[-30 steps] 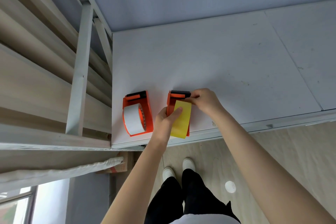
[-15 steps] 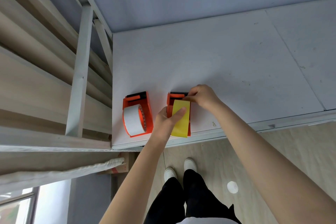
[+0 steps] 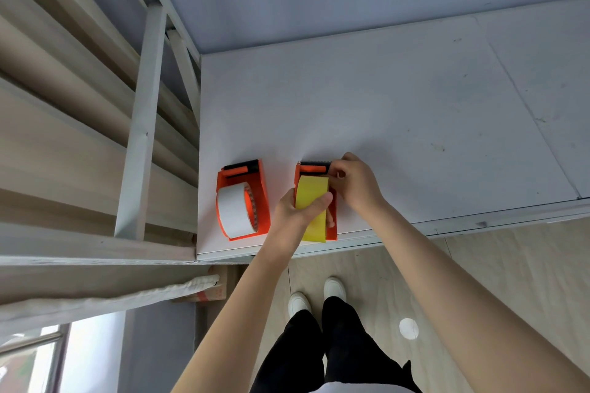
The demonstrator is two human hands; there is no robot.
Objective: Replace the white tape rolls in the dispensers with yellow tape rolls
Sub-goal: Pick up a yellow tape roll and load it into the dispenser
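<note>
Two orange tape dispensers lie near the front left corner of the white table. The left dispenser holds a white tape roll. The right dispenser holds a yellow tape roll. My left hand grips the yellow roll from its left side, thumb laid across its face. My right hand pinches at the roll's far end, just below the dispenser's black serrated cutter. Whether it holds the tape's loose end is hidden by the fingers.
A white metal frame with wooden slats rises at the table's left edge. The table's front edge runs just below the dispensers. Below are wooden floor, a white round spot and my white shoes.
My right hand has shifted slightly at the cutter end of the yellow roll. My left hand keeps its hold on the roll. The left dispenser has stayed still.
</note>
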